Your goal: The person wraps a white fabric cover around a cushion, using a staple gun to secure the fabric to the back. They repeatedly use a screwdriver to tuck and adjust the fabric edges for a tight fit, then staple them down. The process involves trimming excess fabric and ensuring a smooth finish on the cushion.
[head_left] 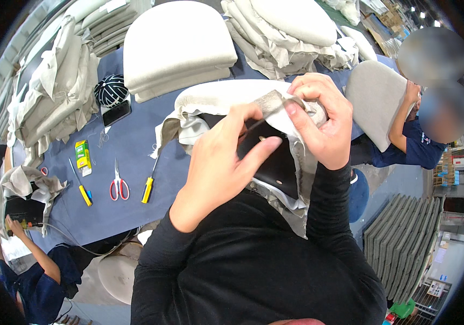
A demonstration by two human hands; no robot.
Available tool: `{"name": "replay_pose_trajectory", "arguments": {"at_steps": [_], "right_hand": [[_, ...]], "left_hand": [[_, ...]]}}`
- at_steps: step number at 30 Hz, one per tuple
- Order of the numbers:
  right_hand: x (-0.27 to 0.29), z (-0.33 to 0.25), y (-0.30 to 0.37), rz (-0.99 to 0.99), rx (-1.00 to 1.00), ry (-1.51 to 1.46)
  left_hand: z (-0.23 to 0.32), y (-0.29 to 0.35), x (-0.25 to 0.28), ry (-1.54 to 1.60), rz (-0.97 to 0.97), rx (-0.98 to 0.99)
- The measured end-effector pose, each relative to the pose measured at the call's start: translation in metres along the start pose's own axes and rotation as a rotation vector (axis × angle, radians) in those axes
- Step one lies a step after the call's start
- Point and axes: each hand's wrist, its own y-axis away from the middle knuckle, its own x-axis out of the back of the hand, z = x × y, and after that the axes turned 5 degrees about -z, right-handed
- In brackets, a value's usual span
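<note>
Against my body I have a seat cushion with a black base board (271, 157) facing me, wrapped in a pale beige fabric cover (205, 101). Its loose edges fold over the board's rim. My right hand (324, 122) pinches the bunched fabric at the top right corner between thumb and fingers. My left hand (224, 157) is at the same edge, its index finger curled on the cloth and its thumb stretched over the board. The left hand's other fingers are partly hidden.
On the blue-grey table (118, 219) lie red-handled scissors (117, 184), two yellow-handled screwdrivers, a green-yellow box (83, 157), a phone (116, 114) and a striped cap (111, 90). Finished cushions (178, 46) and fabric piles (53, 103) stand behind. Co-workers work at both sides.
</note>
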Motion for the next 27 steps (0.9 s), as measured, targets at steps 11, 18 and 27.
{"name": "replay_pose_trajectory", "arguments": {"at_steps": [11,18,27], "right_hand": [[0.005,0.004,0.004,0.008,-0.215,-0.129],[0.006,0.011,0.006,0.020,-0.205,-0.165],[0.017,0.021,0.012,0.042,-0.242,-0.214]], "left_hand": [[-0.012,0.017,0.009,-0.052,0.003,-0.016],[-0.011,0.013,0.011,-0.083,-0.043,-0.010],[-0.090,0.055,0.031,0.216,0.424,0.361]]}}
